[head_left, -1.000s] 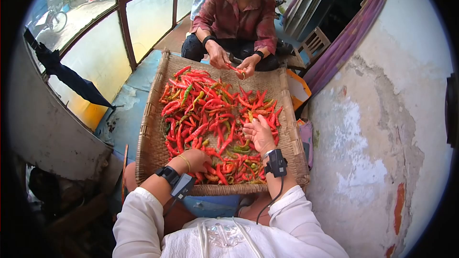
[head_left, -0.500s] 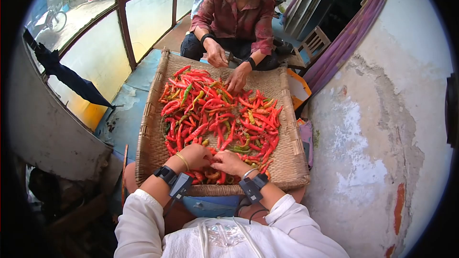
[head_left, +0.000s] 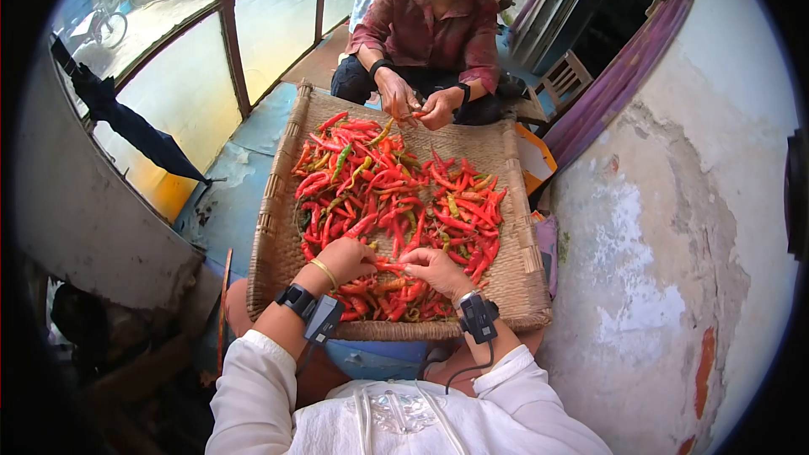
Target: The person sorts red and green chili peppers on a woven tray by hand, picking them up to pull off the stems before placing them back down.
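Both hands, left hand (head_left: 346,258) and right hand (head_left: 436,270), have fingers pinching one red chili (head_left: 389,266) above the woven tray (head_left: 516,274).

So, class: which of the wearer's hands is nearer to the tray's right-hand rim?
Right. The right hand lies over the chillies toward the woven tray rim's side; the left hand sits farther away, nearer the tray's opposite edge.

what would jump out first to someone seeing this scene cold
The heap of red chillies, a few green among them, spread over a woven tray at the centre. At its near edge the left hand and right hand hold one chilli between them. Across the tray a seated person in a red shirt handles another.
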Motion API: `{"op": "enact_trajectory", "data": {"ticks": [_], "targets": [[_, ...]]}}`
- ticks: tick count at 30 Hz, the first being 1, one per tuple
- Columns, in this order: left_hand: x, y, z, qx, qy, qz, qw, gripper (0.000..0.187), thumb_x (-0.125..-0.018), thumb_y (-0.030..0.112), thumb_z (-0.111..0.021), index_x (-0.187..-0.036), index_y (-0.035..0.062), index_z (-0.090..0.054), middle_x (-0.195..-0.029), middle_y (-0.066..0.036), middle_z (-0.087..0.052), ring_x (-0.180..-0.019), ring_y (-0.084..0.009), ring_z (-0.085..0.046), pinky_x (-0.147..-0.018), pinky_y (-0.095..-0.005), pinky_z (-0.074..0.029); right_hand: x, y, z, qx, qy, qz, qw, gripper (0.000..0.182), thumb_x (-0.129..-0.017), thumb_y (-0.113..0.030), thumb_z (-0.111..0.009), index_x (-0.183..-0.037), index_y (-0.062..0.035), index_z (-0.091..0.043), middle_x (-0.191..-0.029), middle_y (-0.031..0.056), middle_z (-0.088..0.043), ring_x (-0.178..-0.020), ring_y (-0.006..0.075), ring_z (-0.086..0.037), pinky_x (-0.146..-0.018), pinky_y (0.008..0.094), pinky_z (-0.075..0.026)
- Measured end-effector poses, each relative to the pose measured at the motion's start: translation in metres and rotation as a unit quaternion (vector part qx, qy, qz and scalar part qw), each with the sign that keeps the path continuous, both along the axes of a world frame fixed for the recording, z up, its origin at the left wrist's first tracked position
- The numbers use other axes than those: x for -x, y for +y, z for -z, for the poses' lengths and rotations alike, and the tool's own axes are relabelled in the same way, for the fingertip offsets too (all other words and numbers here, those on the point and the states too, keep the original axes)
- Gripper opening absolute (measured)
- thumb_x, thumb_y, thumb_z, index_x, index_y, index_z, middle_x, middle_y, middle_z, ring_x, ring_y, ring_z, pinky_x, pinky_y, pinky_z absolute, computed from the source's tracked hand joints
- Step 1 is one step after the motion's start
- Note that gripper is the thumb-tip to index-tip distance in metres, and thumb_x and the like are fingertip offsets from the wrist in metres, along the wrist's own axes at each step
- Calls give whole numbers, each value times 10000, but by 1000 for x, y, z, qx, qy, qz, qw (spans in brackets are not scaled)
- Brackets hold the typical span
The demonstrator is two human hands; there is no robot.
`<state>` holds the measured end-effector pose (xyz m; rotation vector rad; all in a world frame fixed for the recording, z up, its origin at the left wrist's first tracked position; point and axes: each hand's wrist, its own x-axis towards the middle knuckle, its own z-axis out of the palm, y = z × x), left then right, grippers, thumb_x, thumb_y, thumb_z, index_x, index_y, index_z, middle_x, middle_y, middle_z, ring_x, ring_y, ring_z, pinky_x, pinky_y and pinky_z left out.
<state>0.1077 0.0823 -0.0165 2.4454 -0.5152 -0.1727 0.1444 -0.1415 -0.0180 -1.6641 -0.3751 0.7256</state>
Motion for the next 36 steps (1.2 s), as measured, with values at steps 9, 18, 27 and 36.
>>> {"op": "enact_trajectory", "data": {"ticks": [9, 18, 27, 36], "targets": [[-1, 2, -6, -77, -18, -97, 992, 169, -695, 222, -625, -779, 76, -636, -718, -118, -605, -691, -289, -584, -632, -374, -466, -10, -24, -2, -264, 110, 180, 941, 224, -854, -99, -499, -1056, -4, -507, -782, 39, -572, -684, 132, -568, -653, 249, -477], [1, -14, 6, 134, 40, 38, 990, 354, -729, 300, -673, -948, 45, -563, -717, -86, -603, -682, -222, -592, -648, -323, -459, 13, 26, 3, -246, 183, 88, 948, 225, -860, -70, -472, -1075, -2, -479, -862, 63, -572, -742, 125, -569, -678, 263, -492], [1, -17, 7, 187, 319, 25, 929, 212, -789, 227, -597, -877, 35, -579, -707, -44, -599, -604, -130, -559, -561, -268, -458, 4, 23, 8, -314, 227, 138, 912, 185, -852, -88, -487, -1033, -51, -491, -841, 77, -591, -715, 148, -600, -642, 313, -517], [4, -18, 1, 72, 249, 48, 965, 303, -807, 287, -576, -968, 31, -588, -761, -76, -615, -596, -149, -577, -586, -289, -463, -80, -42, -20, -374, 200, 329, 843, 252, -840, -211, -542, -1017, -35, -510, -947, 87, -578, -818, 163, -578, -714, 318, -473]]}}
